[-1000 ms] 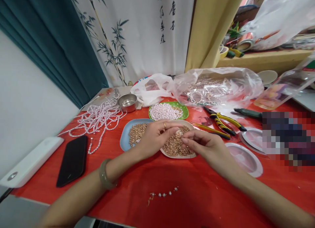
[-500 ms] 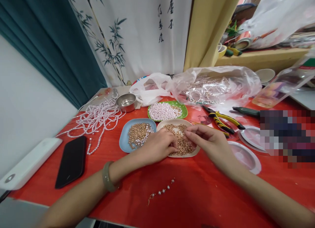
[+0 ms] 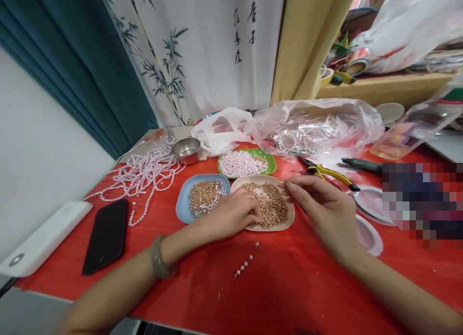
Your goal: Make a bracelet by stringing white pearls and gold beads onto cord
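Note:
My left hand (image 3: 238, 210) rests at the left side of a cream plate (image 3: 290, 221) of small gold beads (image 3: 275, 205). Its fingers are curled together, and their tips are hidden. Past the plate's right edge my right hand (image 3: 318, 205) is raised with thumb and forefinger pinched. Whatever it pinches is too small to make out. On the table in front of the plate lies a short beaded strand (image 3: 246, 264) with several pearly beads and a thin gold tail. A blue plate (image 3: 182, 205) of gold and pearly beads sits partly behind my left wrist.
Behind stands a green plate (image 3: 271, 167) of pearly beads. Long pearl strings (image 3: 148, 168) and a metal bowl (image 3: 186, 149) lie left, near a black phone (image 3: 105, 236). To the right are yellow-handled pliers (image 3: 336, 176) and clear spools (image 3: 372, 202). A plastic bag (image 3: 318, 127) lies behind.
My right hand has moved right, away from the gold beads. The beaded strand has shifted up towards the plate, its beads now spaced differently. My left hand has stayed in place.

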`<state>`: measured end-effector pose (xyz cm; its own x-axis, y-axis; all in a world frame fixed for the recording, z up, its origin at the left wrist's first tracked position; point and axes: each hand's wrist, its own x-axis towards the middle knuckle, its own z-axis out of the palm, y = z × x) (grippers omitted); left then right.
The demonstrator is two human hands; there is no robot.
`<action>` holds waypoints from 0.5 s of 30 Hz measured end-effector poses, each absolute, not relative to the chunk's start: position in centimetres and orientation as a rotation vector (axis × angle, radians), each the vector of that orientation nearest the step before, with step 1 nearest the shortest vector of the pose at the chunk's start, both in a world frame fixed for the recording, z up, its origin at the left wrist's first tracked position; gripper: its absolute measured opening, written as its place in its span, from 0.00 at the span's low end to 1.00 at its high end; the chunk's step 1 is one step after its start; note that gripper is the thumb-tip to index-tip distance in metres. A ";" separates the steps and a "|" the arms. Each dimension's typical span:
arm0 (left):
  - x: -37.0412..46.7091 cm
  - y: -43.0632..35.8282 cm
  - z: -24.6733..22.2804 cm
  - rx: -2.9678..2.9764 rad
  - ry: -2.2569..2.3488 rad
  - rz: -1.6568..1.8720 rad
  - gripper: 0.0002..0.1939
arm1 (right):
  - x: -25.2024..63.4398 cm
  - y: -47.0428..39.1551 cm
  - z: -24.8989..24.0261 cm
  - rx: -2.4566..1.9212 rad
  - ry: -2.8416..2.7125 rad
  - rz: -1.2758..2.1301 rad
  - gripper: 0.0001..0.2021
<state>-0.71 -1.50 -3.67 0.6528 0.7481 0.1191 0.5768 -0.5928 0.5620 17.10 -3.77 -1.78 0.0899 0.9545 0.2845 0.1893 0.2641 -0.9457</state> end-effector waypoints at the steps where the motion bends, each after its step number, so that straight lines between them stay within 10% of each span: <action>1: -0.7 -1.4 -3.8 2.367 1.017 0.516 0.04 | 17.1 -3.9 -1.8 -1.168 -1.375 0.808 0.04; 15: -0.2 -0.6 -3.3 0.940 0.809 0.948 0.04 | 16.6 -3.7 -2.1 -1.303 -1.570 0.962 0.08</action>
<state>-0.21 -0.63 -3.35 0.3685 0.9164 -0.1565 -0.2983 0.2760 0.9137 16.63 -3.67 -2.14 -0.0883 0.9867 0.1368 0.3258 0.1584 -0.9321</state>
